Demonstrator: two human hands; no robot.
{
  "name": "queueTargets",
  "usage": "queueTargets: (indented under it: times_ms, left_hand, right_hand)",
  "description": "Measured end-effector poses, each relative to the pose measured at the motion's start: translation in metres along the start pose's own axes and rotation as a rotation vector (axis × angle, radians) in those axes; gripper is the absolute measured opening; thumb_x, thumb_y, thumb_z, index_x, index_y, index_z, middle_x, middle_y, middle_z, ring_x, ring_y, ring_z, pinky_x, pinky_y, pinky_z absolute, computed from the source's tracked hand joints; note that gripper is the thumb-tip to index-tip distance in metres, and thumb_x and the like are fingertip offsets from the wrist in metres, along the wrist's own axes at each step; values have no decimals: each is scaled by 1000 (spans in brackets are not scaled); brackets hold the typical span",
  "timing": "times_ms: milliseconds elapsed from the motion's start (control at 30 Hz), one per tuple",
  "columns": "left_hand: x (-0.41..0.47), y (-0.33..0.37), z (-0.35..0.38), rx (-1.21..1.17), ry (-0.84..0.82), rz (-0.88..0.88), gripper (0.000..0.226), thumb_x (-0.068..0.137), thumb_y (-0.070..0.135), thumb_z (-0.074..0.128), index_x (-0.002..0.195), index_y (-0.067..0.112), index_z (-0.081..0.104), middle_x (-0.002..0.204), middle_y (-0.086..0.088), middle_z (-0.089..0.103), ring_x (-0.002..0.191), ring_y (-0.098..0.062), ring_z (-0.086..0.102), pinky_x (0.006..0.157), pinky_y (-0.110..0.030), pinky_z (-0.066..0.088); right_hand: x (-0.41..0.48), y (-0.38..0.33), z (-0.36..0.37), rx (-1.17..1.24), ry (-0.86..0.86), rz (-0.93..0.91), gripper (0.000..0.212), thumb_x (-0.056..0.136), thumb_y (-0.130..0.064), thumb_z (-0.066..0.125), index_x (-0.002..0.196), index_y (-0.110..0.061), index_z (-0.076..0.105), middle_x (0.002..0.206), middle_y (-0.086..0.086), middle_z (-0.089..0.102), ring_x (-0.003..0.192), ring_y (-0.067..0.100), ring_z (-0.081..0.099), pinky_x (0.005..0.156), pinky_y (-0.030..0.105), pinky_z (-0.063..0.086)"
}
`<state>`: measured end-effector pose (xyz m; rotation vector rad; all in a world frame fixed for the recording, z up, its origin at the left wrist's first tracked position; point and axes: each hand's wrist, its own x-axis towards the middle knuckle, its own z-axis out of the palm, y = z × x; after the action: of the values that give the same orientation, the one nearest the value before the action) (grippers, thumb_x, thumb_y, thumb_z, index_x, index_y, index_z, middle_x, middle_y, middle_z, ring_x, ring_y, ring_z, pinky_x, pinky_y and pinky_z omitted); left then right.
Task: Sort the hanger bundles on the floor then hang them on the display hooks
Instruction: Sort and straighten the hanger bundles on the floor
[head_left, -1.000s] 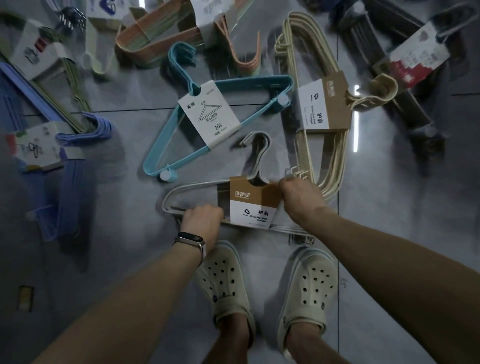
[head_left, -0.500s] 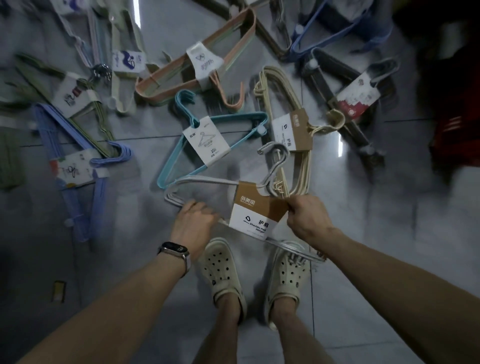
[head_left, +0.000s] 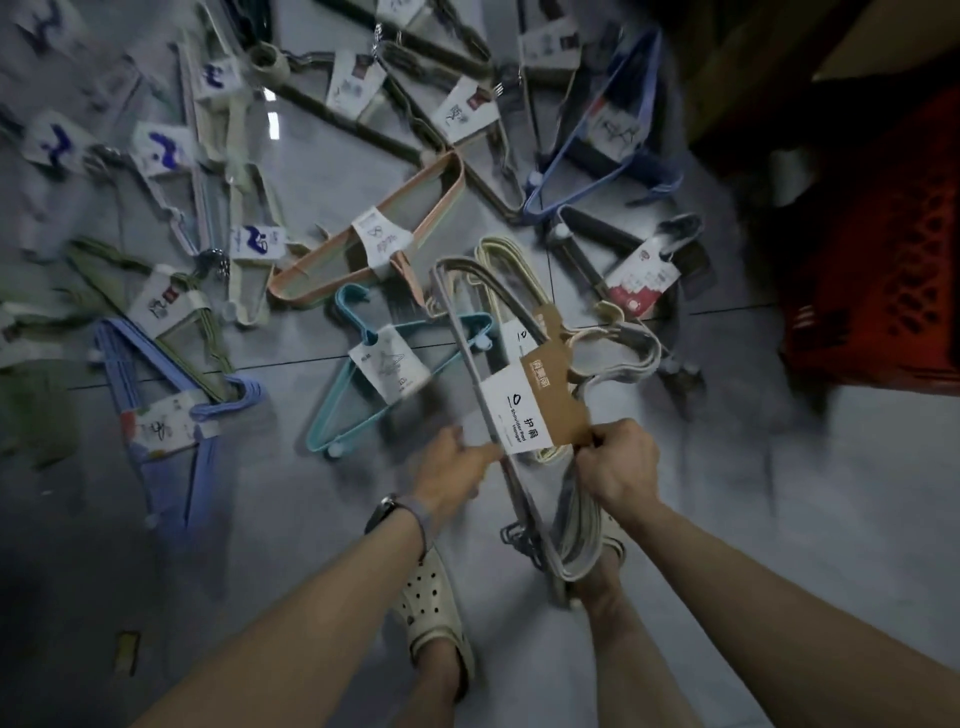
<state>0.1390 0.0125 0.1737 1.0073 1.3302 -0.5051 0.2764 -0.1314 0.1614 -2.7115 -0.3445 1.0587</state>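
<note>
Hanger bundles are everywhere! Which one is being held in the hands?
The grey bundle with the brown card, gripped by the left hand and the right hand. The teal bundle and the peach bundle just lie on the floor.

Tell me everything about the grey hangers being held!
The grey hanger bundle is several thin, plastic-looking hangers stacked together and bound by a brown-and-white card. It is held up and tilted, with its hooks toward the right. The right hand grips it at the card's edge, and the left hand holds its long bar. It looks slightly blurred.
</note>
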Motion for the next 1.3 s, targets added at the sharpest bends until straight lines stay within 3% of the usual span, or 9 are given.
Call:
queueTargets:
  times_ms: [67,167,233,300,500,667,900,1067,1300]
  left_hand:
    - [7,10,27,-4,-58,8,49,84,28,79,125,18,54,108,1,69,91,-21,61,79,-39,54]
    - [27,21,58,-55,1,-12,21,91,4,70,96,21,58,74,7,68,69,-18,57,67,-34,50]
    - [38,31,74,-27,37,-41,29,91,-2,67,89,26,59,75,4,65,63,-13,57,59,-26,50]
    - [48,39,86,38,38,-84,27,88,1,71,92,27,63,87,0,69,71,-18,65,58,-29,56]
    - [102,52,99,295,22,-43,8,80,11,67,83,16,72,88,-10,75,77,-25,71,72,-47,64]
    - [140,62,100,498,124,62,21,90,22,69,108,13,76,111,-8,75,101,-25,70,76,-29,53]
    - [186,66,95,626,255,155,28,95,30,61,117,11,64,123,-17,69,114,-39,65,84,-39,52]
    - [208,52,93,538,332,114,31,95,32,63,117,14,49,123,-16,67,110,-39,65,78,-38,48]
    - [239,34,94,403,196,36,42,96,27,59,132,6,50,135,-18,58,124,-37,58,101,-47,51]
  right_hand:
    - [12,1,-6,41,-2,45,17,68,-3,60,53,-5,51,48,7,33,55,35,46,51,35,33]
    - [26,4,-15,55,2,82,28,70,-3,60,49,-10,42,50,4,29,58,35,45,57,38,37]
    - [35,11,-24,49,-10,117,31,70,-3,59,49,-13,39,53,5,35,60,35,46,58,36,36]
    - [48,21,-30,47,-37,124,29,71,-3,58,50,-13,41,54,6,39,60,35,47,57,34,34]
    - [87,32,-28,56,-76,89,16,76,-6,55,60,-11,56,61,9,53,61,34,53,55,32,35]
    - [127,31,-7,123,-51,81,18,69,-14,50,52,-14,44,58,8,49,62,39,57,54,36,41]
    - [164,24,38,125,38,95,21,77,-9,58,56,-12,55,52,6,45,62,40,59,58,42,48]
    - [185,25,61,144,70,143,18,81,-7,61,65,-8,69,51,7,48,61,36,57,60,35,41]
    - [188,33,77,195,40,119,15,88,-8,65,75,-11,71,62,4,62,69,26,64,63,28,39]
